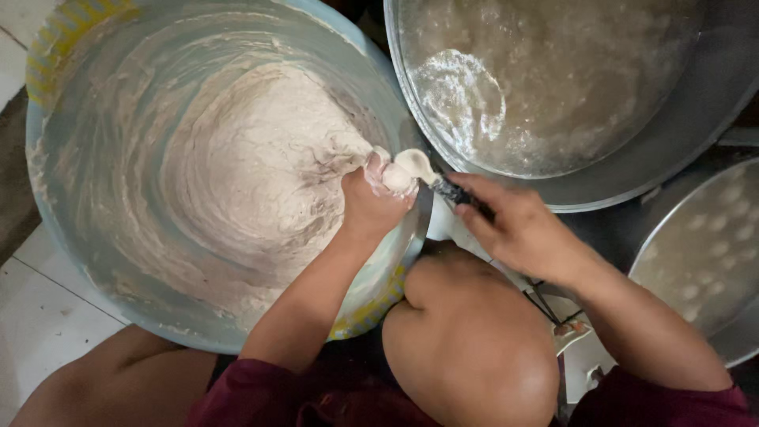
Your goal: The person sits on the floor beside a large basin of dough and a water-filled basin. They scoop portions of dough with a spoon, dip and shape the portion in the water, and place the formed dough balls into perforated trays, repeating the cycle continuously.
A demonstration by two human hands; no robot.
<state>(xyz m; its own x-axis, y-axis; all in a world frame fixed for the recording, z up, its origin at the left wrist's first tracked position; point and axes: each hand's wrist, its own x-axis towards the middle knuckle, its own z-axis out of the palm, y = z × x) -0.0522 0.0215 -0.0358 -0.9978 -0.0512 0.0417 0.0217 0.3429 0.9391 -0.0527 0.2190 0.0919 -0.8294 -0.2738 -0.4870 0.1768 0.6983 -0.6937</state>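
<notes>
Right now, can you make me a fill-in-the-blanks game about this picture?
1. The left hand squeezes out a ball of pale ____ from the blue tub.
2. The right hand holds a ____ against that ball.
3. The big metal pan beside the tub holds cloudy ____.

Missing words: dough; spoon; liquid

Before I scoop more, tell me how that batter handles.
The batter looks thick and sticky: it smears the basin wall and coats the left hand. Probably soft, since it squeezes into a lump at the spoon.
</notes>
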